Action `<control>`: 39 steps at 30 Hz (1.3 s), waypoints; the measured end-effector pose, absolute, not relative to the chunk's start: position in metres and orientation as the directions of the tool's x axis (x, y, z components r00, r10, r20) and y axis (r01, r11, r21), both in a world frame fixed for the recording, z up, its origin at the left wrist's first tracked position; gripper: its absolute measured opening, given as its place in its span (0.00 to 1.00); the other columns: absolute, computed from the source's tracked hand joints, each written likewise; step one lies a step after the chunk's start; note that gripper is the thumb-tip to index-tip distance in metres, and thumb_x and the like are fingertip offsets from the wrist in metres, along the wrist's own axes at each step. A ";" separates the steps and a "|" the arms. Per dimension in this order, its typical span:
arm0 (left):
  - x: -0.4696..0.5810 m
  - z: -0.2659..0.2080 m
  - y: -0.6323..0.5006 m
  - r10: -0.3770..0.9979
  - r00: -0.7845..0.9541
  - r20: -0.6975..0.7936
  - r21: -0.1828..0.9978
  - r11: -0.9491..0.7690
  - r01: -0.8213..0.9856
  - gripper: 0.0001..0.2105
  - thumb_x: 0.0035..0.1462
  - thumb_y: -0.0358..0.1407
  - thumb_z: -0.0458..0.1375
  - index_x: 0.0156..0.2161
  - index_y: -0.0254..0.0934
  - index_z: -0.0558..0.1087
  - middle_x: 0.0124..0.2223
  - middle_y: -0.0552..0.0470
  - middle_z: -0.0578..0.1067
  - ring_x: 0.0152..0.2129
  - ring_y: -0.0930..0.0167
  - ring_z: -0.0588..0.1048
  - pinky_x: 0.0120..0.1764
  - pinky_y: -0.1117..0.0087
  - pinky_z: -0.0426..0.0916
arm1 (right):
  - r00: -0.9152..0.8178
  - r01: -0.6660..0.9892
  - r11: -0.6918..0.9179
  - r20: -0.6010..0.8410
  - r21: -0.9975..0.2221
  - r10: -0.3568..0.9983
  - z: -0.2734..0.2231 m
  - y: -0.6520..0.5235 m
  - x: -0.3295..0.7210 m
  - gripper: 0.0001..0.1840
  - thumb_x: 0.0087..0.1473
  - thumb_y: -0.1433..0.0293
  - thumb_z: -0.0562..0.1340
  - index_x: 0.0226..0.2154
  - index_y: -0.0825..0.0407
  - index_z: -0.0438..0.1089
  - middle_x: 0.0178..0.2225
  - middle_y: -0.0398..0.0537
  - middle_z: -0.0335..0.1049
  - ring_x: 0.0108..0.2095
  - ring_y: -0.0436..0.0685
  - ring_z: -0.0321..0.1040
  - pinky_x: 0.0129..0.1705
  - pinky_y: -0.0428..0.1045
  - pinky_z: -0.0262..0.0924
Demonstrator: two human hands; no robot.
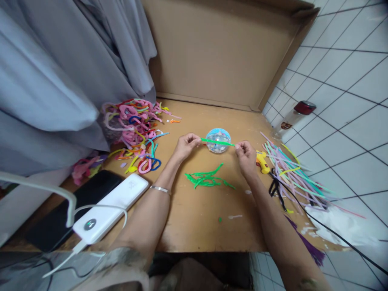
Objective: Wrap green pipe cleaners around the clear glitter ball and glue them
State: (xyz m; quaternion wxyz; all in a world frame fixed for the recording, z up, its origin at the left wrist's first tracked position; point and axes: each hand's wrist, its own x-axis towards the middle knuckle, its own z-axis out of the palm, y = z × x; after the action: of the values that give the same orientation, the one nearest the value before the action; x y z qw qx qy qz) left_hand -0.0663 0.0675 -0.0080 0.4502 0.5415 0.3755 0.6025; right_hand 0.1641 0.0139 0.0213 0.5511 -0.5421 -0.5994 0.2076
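White wall tiles (348,76) with dark joints rose on the right, a grey curtain (75,60) hung in folds on the left, and a brown board (218,52) stood across the back of the tan bench (197,226). On the bench's left lay a tangled heap (133,117) of fuzzy stems, mostly pink, with red, yellow and blue among them; on its right, a loose bundle (297,173) of pale lilac, green and yellow ones spread toward the tiles. A white power bank (121,202) with a cable plugged in lay at the near left, overlapping a black slab (103,182) in the view, and a crumpled white wad (336,226) lay at the near right. The left hand (188,146) had thumb and forefinger pressed together on one end of a green strip; the right hand (246,155) pinched the other end the same way. A clear bottle (289,121) with a dark red cap stood by the tiles. Beyond the hands sat a bowl (218,135), bluish at the rim; nearer lay a small pile of green stems (209,178). A yellow glue gun (262,162) lay just beside the right hand. The held green strip (216,141) ran nearly straight between the hands, crossing in front of the bowl. Smallest were a bracelet (160,188) on the left wrist and a green scrap (220,220) near the front edge.
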 end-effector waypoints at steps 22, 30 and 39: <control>-0.065 0.004 0.047 0.859 0.487 0.159 0.970 -0.043 -0.240 0.25 0.46 0.54 0.66 0.36 0.32 0.78 0.34 0.44 0.79 0.29 0.72 0.75 0.34 0.71 0.67 | -0.152 0.327 0.311 0.275 -0.892 0.949 0.038 0.015 0.179 0.11 0.45 0.61 0.62 0.23 0.51 0.65 0.20 0.38 0.58 0.24 0.48 0.51 0.28 0.46 0.46; -0.021 0.006 0.029 0.773 0.625 0.105 0.978 0.034 -0.206 0.24 0.49 0.54 0.63 0.33 0.31 0.75 0.27 0.48 0.76 0.24 0.72 0.74 0.32 0.69 0.69 | -0.158 0.338 0.322 0.284 -0.884 0.946 0.035 0.010 0.167 0.10 0.45 0.62 0.60 0.24 0.51 0.66 0.20 0.39 0.60 0.24 0.48 0.53 0.27 0.46 0.46; -0.008 0.014 0.028 0.915 0.317 0.250 0.967 -0.254 -0.030 0.17 0.51 0.47 0.63 0.24 0.33 0.72 0.19 0.59 0.61 0.18 0.79 0.58 0.22 0.75 0.50 | -0.025 0.351 0.270 0.279 -0.897 0.960 0.038 0.007 0.163 0.10 0.46 0.63 0.63 0.22 0.51 0.66 0.17 0.36 0.56 0.21 0.47 0.48 0.25 0.46 0.43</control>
State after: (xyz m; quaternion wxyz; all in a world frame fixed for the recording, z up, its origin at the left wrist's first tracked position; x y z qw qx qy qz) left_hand -0.0077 0.0278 0.0141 0.5026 0.6372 0.3472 0.4699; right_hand 0.1626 0.0073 0.0377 0.4745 -0.5121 -0.6401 0.3209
